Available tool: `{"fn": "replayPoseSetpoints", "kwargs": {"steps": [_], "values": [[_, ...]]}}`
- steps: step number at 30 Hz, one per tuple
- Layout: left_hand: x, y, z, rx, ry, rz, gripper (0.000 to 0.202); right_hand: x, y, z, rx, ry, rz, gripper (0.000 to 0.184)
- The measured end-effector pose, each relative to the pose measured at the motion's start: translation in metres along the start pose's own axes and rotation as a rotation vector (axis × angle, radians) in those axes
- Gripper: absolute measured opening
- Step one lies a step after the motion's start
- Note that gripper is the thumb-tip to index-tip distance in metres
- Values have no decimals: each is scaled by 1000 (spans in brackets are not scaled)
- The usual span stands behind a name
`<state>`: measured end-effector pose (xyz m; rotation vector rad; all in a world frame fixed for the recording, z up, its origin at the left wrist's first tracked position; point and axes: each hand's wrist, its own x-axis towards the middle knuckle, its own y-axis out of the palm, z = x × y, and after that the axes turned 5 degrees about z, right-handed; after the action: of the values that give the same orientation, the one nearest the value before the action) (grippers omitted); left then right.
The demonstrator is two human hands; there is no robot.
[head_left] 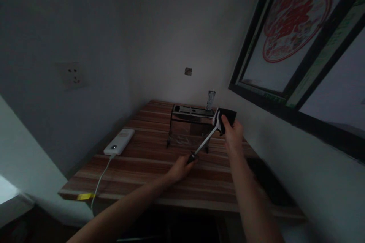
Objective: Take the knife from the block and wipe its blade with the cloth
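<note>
My left hand (180, 168) is closed round the dark handle of a knife (205, 140), its long, narrow, shiny blade slanting up to the right. In my right hand (234, 133) is a black and white cloth (227, 118), pinched around the far end of the blade, so the tip is hidden. Just behind the blade stands a see-through knife holder (185, 129) with a dark slotted top. A clear, patterned handle-like piece (210, 100) sticks up at its right end; what it belongs to cannot be made out.
A white power bank (119, 141) with a white cable (99, 180) lies on the left of the striped wooden table (148, 163). Yellow tape (84, 196) marks the front edge. A dark flat object (269, 180) lies at right, below a framed window (262, 100). Walls enclose the back.
</note>
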<state>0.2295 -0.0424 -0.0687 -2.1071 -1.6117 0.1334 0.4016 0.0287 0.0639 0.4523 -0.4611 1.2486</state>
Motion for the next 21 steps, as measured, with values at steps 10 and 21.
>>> {"fn": "replayPoseSetpoints", "kwargs": {"steps": [10,21], "values": [[2,1,5,-28,9,-19,24,-41,13,-22,-1,109,186,41],[3,2,10,-64,-59,-21,17,-111,28,-45,-154,120,323,33]]}}
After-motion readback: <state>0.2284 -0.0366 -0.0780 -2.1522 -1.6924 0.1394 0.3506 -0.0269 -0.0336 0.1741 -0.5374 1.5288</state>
